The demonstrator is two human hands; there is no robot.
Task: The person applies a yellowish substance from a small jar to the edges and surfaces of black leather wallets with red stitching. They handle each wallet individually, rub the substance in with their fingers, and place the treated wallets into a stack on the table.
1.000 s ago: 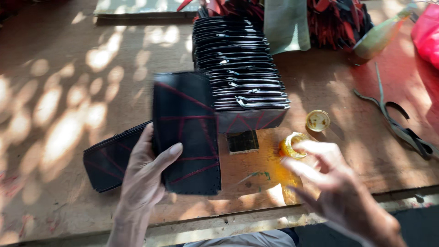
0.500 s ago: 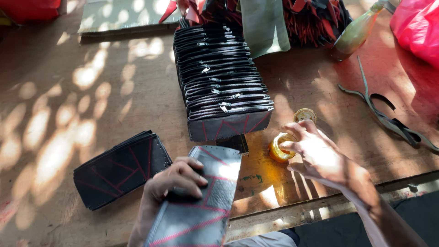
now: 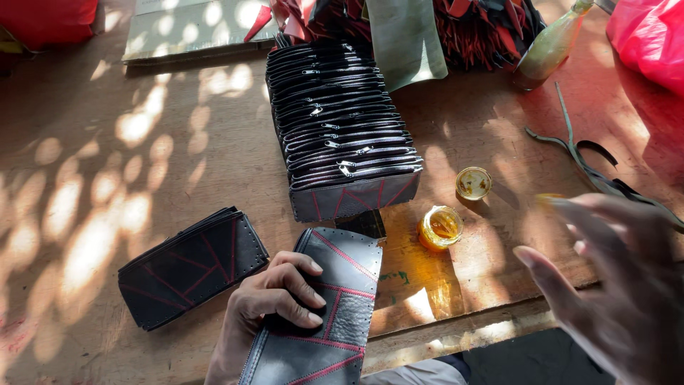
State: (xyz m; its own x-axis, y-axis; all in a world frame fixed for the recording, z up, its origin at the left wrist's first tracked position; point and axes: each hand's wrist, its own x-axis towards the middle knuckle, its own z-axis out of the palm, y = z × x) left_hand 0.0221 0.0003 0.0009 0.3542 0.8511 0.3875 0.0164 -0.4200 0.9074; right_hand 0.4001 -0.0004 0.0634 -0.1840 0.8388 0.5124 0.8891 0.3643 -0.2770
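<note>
My left hand (image 3: 274, 299) grips a black leather panel with red stitching (image 3: 335, 306), lying at the front edge of the wooden table (image 3: 128, 157). My right hand (image 3: 613, 278) hovers blurred at the right, fingers spread and holding nothing that I can see. A small open jar of yellow glue (image 3: 440, 227) stands just right of the panel, its lid (image 3: 473, 182) lying behind it. A long row of black zippered pouches (image 3: 338, 128) stands upright behind the panel.
A flat stack of black stitched panels (image 3: 192, 267) lies at the left. Black scissors (image 3: 591, 167) rest at the right. A bottle (image 3: 548, 46), a heap of red and black pieces (image 3: 484, 28), a board (image 3: 192, 28) and red bags (image 3: 648, 43) line the back.
My left hand has laid the panel flatter toward the table's front edge. My right hand has left the glue jar and moved out to the right.
</note>
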